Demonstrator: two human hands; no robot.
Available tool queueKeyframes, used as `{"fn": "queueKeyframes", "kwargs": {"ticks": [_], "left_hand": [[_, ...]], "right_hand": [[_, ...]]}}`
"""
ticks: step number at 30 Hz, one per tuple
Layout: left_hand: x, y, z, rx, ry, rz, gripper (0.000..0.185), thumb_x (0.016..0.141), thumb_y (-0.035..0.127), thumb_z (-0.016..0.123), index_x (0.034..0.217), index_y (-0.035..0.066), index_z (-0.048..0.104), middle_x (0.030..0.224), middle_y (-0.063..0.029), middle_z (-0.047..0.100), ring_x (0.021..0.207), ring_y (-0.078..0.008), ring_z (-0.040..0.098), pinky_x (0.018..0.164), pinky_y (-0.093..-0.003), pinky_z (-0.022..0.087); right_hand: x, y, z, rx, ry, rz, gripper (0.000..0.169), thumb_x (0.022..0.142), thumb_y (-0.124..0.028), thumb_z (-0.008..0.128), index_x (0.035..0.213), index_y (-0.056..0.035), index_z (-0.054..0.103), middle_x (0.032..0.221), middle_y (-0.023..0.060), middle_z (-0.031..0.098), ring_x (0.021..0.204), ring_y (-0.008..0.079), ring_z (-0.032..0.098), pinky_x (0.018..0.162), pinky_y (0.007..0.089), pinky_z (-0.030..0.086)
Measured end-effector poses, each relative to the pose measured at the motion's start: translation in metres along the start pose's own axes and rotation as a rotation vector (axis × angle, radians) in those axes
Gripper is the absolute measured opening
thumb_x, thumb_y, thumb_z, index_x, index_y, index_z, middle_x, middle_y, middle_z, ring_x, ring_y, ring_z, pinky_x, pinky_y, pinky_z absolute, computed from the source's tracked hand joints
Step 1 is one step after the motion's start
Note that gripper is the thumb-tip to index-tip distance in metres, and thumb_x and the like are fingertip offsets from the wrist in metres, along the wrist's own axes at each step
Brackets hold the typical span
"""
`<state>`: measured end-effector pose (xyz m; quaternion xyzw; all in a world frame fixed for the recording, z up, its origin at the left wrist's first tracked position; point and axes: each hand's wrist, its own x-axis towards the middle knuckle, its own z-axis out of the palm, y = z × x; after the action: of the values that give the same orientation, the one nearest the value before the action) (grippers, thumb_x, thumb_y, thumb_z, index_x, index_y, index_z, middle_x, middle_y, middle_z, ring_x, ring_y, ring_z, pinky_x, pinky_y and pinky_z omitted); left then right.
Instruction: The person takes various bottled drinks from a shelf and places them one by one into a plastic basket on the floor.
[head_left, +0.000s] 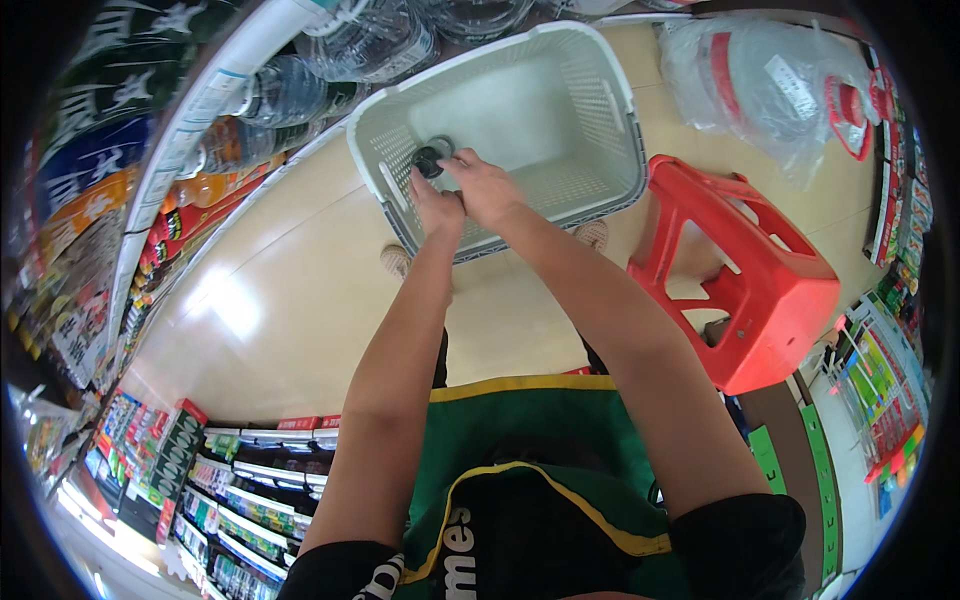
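A pale grey-green plastic basket (510, 90) with perforated sides stands on the floor before me. Both my hands reach into its left end, around a small dark round object (429, 160), possibly a bottle or jar seen from above. My left hand (437, 210) has its fingers against the near left side of that object. From the right, the fingers of my right hand (486, 189) touch it too, and my thumbs lie close together. Part of the object is hidden by my fingers. The basket's broad floor shows on the right side.
A red plastic stool (780, 300) lies tipped over to the right. Beyond it sits a plastic-wrapped pack of large bottles (772, 82) with red handles. Drink bottles (285, 94) line a shelf on the left. Behind me are stocked store shelves (247, 502).
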<state>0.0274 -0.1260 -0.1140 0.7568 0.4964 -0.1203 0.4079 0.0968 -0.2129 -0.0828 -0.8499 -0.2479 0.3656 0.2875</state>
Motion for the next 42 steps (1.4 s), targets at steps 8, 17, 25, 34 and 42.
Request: {"fn": "queueKeyframes", "kwargs": {"ticks": [8,17,25,34,42], "left_hand": [[0.024,-0.046,0.014,-0.31,0.005,0.1,0.063,0.08,-0.006,0.043,0.142,-0.005,0.03,0.127,-0.0233,0.052,0.113,-0.031,0.055,0.095,-0.0333,0.044],[-0.003,0.002,-0.001,-0.171,-0.209,0.195,0.07,0.08,-0.006,0.049,0.146,-0.002,0.025,0.138,-0.0174,0.046,0.126,-0.0236,0.046,0.103,-0.0312,0.037],[-0.045,0.066,-0.041,-0.042,-0.489,0.468,0.079,0.061,0.006,0.081,0.132,0.004,0.048,0.122,-0.0157,0.059,0.11,-0.027,0.059,0.096,-0.0345,0.046],[-0.113,0.18,-0.068,-0.25,-0.472,0.683,0.069,0.055,0.008,0.084,0.119,0.001,0.059,0.108,-0.015,0.065,0.096,-0.0251,0.065,0.087,-0.0332,0.05],[-0.15,0.338,-0.073,-0.265,-0.099,0.969,0.07,0.071,0.008,0.076,0.134,0.006,0.045,0.129,-0.0193,0.053,0.118,-0.0363,0.052,0.099,-0.0402,0.042]], "right_hand": [[0.06,0.028,0.088,0.166,0.18,-0.143,0.037,0.078,-0.007,0.06,0.114,-0.0136,0.055,0.123,0.0074,0.056,0.099,0.0322,0.061,0.083,0.0408,0.052],[0.03,0.038,0.011,0.324,0.312,-0.093,0.033,0.073,-0.007,0.072,0.103,-0.0083,0.057,0.101,0.0131,0.063,0.089,0.0367,0.06,0.078,0.0416,0.05],[-0.077,-0.001,-0.174,0.734,0.275,0.111,0.027,0.083,-0.013,0.071,0.106,-0.0061,0.06,0.079,-0.0005,0.06,0.057,0.0037,0.053,0.046,0.0192,0.039],[-0.159,-0.065,-0.276,0.841,0.671,0.047,0.037,0.078,-0.013,0.078,0.107,0.0015,0.059,0.091,0.0026,0.065,0.056,0.0016,0.052,0.049,0.0192,0.042],[-0.175,-0.122,-0.382,0.728,0.975,-0.174,0.034,0.078,-0.012,0.076,0.107,-0.0022,0.061,0.091,0.0016,0.065,0.059,0.0031,0.054,0.05,0.0196,0.045]]}}
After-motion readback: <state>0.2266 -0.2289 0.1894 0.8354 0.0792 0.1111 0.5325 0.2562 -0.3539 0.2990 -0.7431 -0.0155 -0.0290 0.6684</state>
